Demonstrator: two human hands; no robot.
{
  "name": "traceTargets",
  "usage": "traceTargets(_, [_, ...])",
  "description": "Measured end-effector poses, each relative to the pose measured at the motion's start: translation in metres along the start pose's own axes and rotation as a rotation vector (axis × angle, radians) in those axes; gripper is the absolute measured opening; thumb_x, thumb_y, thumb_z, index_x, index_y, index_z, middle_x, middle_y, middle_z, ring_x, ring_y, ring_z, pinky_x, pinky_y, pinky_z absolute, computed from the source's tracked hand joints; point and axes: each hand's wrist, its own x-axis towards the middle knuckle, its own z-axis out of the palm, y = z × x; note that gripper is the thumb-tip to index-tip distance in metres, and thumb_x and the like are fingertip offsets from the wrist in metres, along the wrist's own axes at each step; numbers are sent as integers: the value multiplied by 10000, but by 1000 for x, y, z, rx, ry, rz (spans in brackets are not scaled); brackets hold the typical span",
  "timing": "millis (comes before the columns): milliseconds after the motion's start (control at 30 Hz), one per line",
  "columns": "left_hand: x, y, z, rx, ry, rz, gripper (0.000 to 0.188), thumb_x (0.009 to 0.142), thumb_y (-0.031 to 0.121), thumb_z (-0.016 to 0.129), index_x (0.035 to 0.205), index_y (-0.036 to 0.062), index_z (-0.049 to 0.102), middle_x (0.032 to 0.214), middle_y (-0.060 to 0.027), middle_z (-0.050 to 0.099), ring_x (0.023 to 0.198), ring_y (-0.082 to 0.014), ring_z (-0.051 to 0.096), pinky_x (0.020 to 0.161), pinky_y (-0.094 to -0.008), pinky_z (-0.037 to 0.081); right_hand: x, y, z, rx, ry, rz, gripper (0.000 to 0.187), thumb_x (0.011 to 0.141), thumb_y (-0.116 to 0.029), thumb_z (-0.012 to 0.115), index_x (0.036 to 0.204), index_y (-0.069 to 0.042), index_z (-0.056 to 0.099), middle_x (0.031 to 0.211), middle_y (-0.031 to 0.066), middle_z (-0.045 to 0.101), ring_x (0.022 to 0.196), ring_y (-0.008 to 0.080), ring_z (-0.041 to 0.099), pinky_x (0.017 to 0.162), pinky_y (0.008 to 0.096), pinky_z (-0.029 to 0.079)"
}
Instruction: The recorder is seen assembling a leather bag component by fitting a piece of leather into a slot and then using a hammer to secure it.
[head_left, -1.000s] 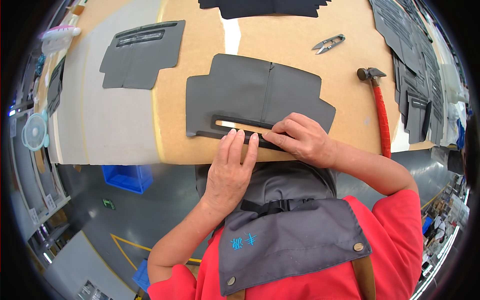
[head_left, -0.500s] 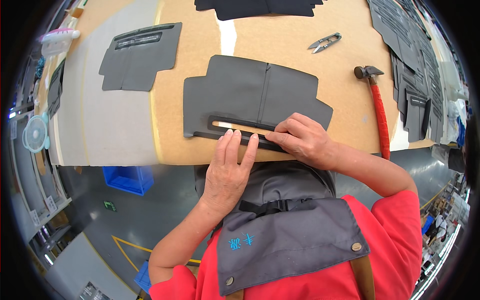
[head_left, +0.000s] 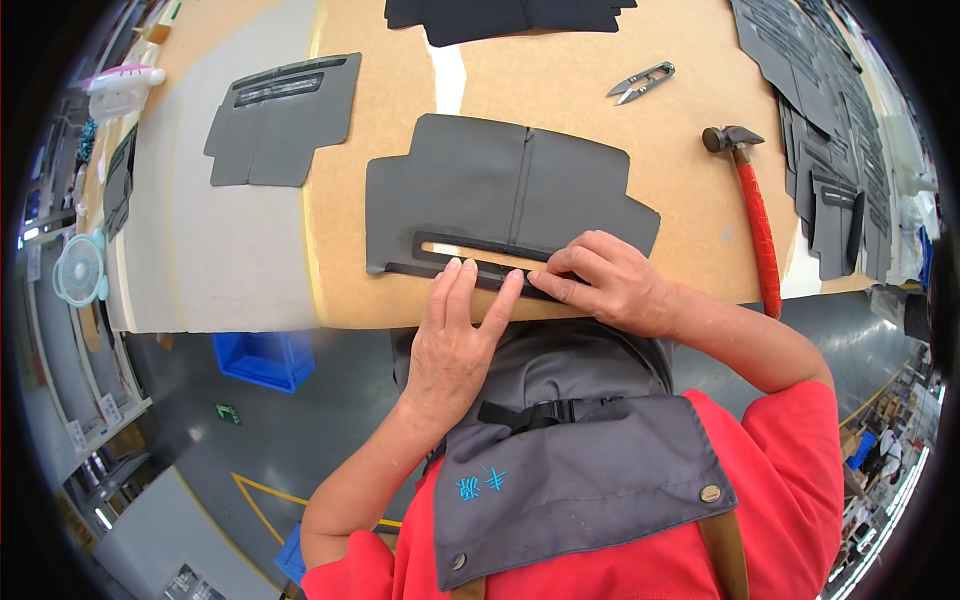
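Tan tabletop [head_left: 690,260] bears a grey panel [head_left: 450,185], slot [head_left: 443,247] open, black edge [head_left: 405,269] seemingly unfinished under spread left hand [head_left: 455,340] and curled right hand [head_left: 622,290], grip unclear.

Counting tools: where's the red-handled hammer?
Head view, right side: the red-handled hammer lies on the tan table, between the notched grey panel and stacked grey panels.

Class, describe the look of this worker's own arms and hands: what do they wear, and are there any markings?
The left hand and right hand are bare, with no gloves, rings or watch visible. Both forearms are uncovered below short, plain red sleeves. No markings can be made out.
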Motion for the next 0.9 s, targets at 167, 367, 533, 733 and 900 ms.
traceTargets(167, [1, 5, -2, 24, -36, -31, 678, 823, -44, 650, 1456, 185, 566, 1381, -220, 479, 1299, -391, 503, 1077, -459, 504, -6, 1, 1, 39, -2, 33, 384, 777, -87, 667, 1156, -28, 679, 1016, 82, 597, 930, 248, 593, 838, 367, 523])
traceTargets(367, [6, 14, -5, 85, -9, 10, 601, 843, -13, 632, 1426, 127, 598, 1370, -150, 506, 1269, -336, 528, 1090, -431, 481, -5, 0, -4, -7, -7, -10, 360, 792, -76, 670, 1149, -28, 683, 1010, 83, 605, 927, 250, 595, 834, 360, 521])
traceTargets(533, [9, 22, -3, 99, -12, 26, 497, 874, 72, 630, 1363, -12, 602, 1272, -134, 572, 1226, -277, 573, 1101, -408, 475, -12, 2, -3, 51, 19, 52, 351, 797, -65, 672, 1146, -31, 685, 998, 79, 607, 915, 249, 592, 827, 357, 518])
traceTargets(733, [10, 28, 0, 64, -5, 46, 489, 879, 63, 633, 1364, 6, 597, 1263, -132, 572, 1226, -289, 574, 1094, -407, 476, -14, 0, -7, 54, 19, 50, 343, 795, -54, 680, 1137, -31, 696, 981, 72, 610, 893, 248, 587, 815, 358, 515])
traceTargets(900, [10, 33, 1, 62, -3, 26, 496, 886, 62, 627, 1374, -14, 581, 1275, -134, 566, 1249, -286, 562, 1098, -404, 470, -20, -1, -9, 113, 80, 135, 373, 760, 14, 779, 1121, -58, 724, 940, 59, 612, 819, 237, 576, 692, 348, 504])
